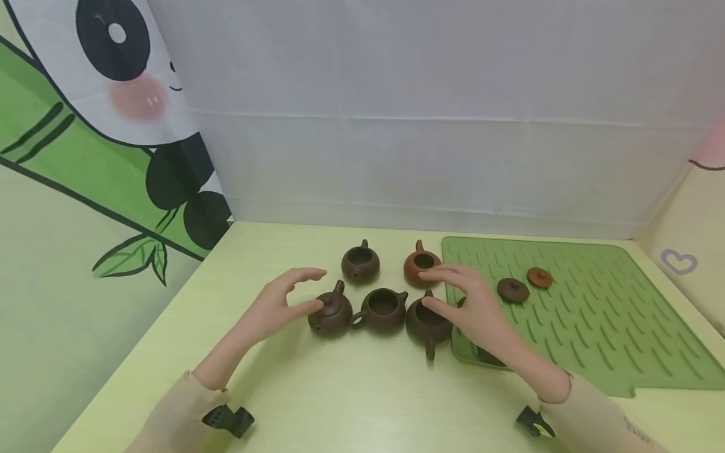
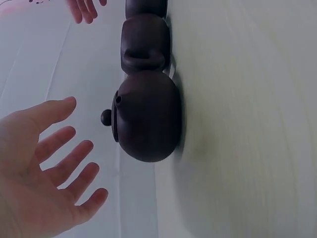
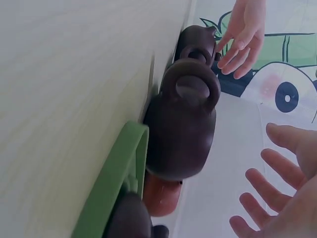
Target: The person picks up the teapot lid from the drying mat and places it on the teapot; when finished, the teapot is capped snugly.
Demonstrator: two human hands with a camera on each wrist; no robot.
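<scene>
My left hand [image 1: 274, 305] is beside a dark brown teapot [image 2: 151, 116] with its knobbed lid on, fingers loosely spread and apart from it in the left wrist view. My right hand [image 1: 478, 308] hovers over a lidless dark teapot [image 1: 429, 330], whose loop handle faces the front; its fingers are spread and hold nothing. Between them sits a lidless brown teapot [image 1: 385, 322], handle to the left. Behind this row stand another lidless dark teapot [image 1: 360, 270] and a lidless reddish teapot [image 1: 413, 275].
A green ridged mat [image 1: 600, 314] covers the table's right side. On it lie a dark lid [image 1: 513, 290] and a reddish lid [image 1: 540, 277]. Dark pieces on its left edge are partly hidden by the right arm. A white curtain [image 1: 430, 170] hangs behind the table.
</scene>
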